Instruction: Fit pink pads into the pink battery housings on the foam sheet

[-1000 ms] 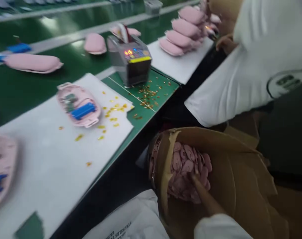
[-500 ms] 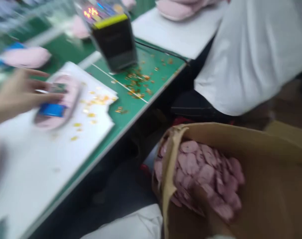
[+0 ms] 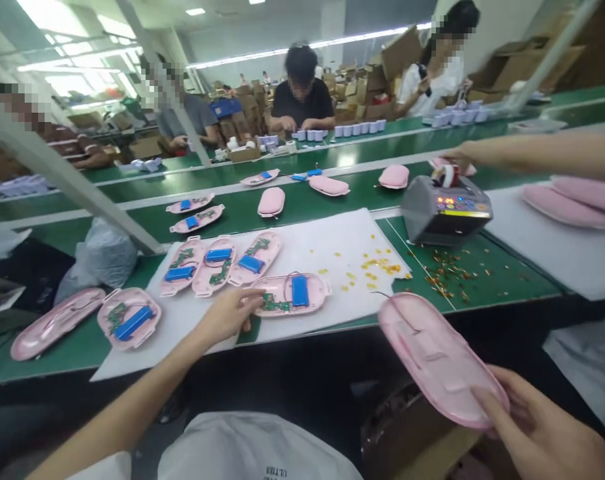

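My left hand (image 3: 227, 317): open, touching a pink case (image 3: 317, 293)
My right hand (image 3: 537, 427): gripping a bare pink shell (image 3: 437, 357)

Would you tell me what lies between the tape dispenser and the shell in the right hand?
The head view shows a green mat strewn with amber scraps.

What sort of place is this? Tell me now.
Probably a factory assembly line for small electronics: a green conveyor bench, pink plastic casings holding blue batteries, and stacked cardboard boxes.
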The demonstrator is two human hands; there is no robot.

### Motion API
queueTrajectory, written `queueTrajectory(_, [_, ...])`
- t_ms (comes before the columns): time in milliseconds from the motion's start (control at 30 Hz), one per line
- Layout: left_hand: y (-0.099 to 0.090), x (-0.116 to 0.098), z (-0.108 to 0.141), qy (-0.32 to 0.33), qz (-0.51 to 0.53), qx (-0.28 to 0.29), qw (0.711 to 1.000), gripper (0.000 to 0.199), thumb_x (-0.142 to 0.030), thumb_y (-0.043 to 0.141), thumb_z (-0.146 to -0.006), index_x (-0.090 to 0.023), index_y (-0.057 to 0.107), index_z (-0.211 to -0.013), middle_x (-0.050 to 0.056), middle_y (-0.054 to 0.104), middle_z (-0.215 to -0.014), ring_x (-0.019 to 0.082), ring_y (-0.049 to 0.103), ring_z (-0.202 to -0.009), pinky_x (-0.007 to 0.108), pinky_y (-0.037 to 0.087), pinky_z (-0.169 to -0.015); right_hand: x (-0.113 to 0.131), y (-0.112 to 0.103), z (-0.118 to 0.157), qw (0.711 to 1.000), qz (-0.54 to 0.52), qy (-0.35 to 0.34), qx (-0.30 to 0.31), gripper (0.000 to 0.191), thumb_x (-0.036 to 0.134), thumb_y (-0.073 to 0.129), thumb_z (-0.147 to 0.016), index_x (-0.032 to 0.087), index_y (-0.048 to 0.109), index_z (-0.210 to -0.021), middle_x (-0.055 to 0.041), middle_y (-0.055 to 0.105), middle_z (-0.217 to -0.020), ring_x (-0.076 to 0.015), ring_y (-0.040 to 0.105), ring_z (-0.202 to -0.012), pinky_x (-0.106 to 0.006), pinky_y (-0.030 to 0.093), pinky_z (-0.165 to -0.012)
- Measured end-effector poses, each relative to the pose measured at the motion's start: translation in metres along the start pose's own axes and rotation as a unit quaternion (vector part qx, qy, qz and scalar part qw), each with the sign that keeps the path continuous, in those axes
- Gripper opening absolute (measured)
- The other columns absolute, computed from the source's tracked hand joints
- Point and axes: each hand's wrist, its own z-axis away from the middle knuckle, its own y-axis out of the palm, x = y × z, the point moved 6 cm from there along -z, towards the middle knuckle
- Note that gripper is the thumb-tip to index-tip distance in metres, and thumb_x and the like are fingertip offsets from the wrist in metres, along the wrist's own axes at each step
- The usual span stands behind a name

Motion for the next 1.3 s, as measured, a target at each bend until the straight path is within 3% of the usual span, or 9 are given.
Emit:
queueTrajectory(167, [-0.006,-0.007,-0.001,0.111,-0.113,-0.147,0.976,0.022,-0.028,0.06,-0.092,-0.022,0.076,-0.106,0.009,0.067,-0.09,0.024,0.065,-0.083,0.03,0.047,-0.072,0.127,0.086,-0.074,0.982,-0.06,-0.083,0.158,0.043,0.051,0.06,-0.079,0.019,0.069,-0.105,-0.0075,0.073,-0.096,-0.0215,0.068,-0.079,-0.029,0.056,-0.07])
queueTrajectory(333, [-0.01,-0.001,-0.017,0.274,0.116,-0.195,0.935,0.021,-0.016,0.054,-0.094,-0.017,0.075,-0.092,0.006,0.064,-0.089,0.016,0.063,-0.077,0.026,0.051,-0.07,0.157,0.166,-0.117,0.952,-0.068,-0.108,0.279,0.04,0.049,0.06,-0.077,0.015,0.068,-0.096,-0.006,0.069,-0.079,-0.0193,0.063,-0.07,-0.029,0.052,-0.063])
queueTrajectory(467, [-0.024,0.015,-0.018,0.323,0.235,-0.227,0.888,0.024,-0.021,0.051,-0.099,-0.02,0.074,-0.103,0.003,0.066,-0.083,0.013,0.062,-0.069,0.023,0.053,-0.064,0.167,0.179,-0.123,0.95,-0.075,-0.116,0.278,0.043,0.053,0.061,-0.079,0.015,0.066,-0.098,-0.0081,0.07,-0.087,-0.0181,0.062,-0.07,-0.027,0.051,-0.061])
queueTrajectory(667, [-0.042,0.0,0.003,0.349,0.134,-0.476,0.796,0.011,-0.02,0.065,-0.092,-0.019,0.074,-0.085,0.004,0.065,-0.078,0.017,0.056,-0.078,0.028,0.052,-0.069,0.225,0.177,-0.099,0.944,-0.012,-0.211,0.254,0.036,0.049,0.056,-0.09,0.018,0.069,-0.103,-0.0068,0.071,-0.093,-0.0175,0.064,-0.078,-0.024,0.051,-0.066])
queueTrajectory(733, [-0.042,-0.003,0.003,0.342,0.107,-0.501,0.788,0.014,-0.021,0.064,-0.092,-0.021,0.074,-0.082,0.006,0.062,-0.087,0.017,0.057,-0.084,0.029,0.053,-0.072,0.237,0.173,-0.092,0.944,-0.006,-0.225,0.24,0.036,0.049,0.057,-0.089,0.018,0.071,-0.1,-0.0065,0.071,-0.09,-0.0168,0.064,-0.074,-0.024,0.052,-0.066])
queueTrajectory(800, [-0.04,-0.001,-0.004,0.351,0.153,-0.455,0.804,0.018,-0.023,0.062,-0.094,-0.022,0.075,-0.082,0.008,0.061,-0.102,0.017,0.06,-0.091,0.031,0.055,-0.077,0.24,0.169,-0.09,0.949,-0.006,-0.222,0.223,0.036,0.05,0.059,-0.088,0.018,0.072,-0.099,-0.007,0.072,-0.092,-0.0172,0.065,-0.075,-0.024,0.053,-0.066])
queueTrajectory(900, [-0.035,0.008,-0.024,0.337,0.326,-0.296,0.832,0.019,-0.03,0.066,-0.091,-0.018,0.072,-0.078,0.01,0.061,-0.116,0.017,0.064,-0.092,0.031,0.057,-0.078,0.235,0.166,-0.094,0.957,-0.024,-0.202,0.208,0.037,0.05,0.062,-0.086,0.018,0.073,-0.099,-0.0083,0.072,-0.097,-0.0189,0.066,-0.08,-0.025,0.055,-0.068])
queueTrajectory(1067, [-0.018,0.017,-0.045,0.198,0.507,-0.081,0.835,0.045,-0.038,0.086,-0.068,-0.019,0.056,-0.096,0.002,0.067,-0.083,0.017,0.065,-0.068,0.025,0.052,-0.056,0.232,0.17,-0.107,0.964,-0.028,-0.185,0.187,0.038,0.051,0.061,-0.086,0.017,0.071,-0.101,-0.0102,0.072,-0.1,-0.0208,0.067,-0.084,-0.03,0.055,-0.072])
queueTrajectory(1300, [-0.014,0.015,-0.041,0.128,0.579,-0.027,0.805,0.052,-0.032,0.084,-0.065,-0.02,0.051,-0.102,0.0,0.067,-0.076,0.017,0.065,-0.062,0.022,0.048,-0.049,0.297,0.221,-0.091,0.906,0.123,-0.359,0.19,0.036,0.046,0.065,-0.08,0.021,0.068,-0.106,-0.0067,0.072,-0.105,-0.0264,0.065,-0.095,-0.043,0.045,-0.095])
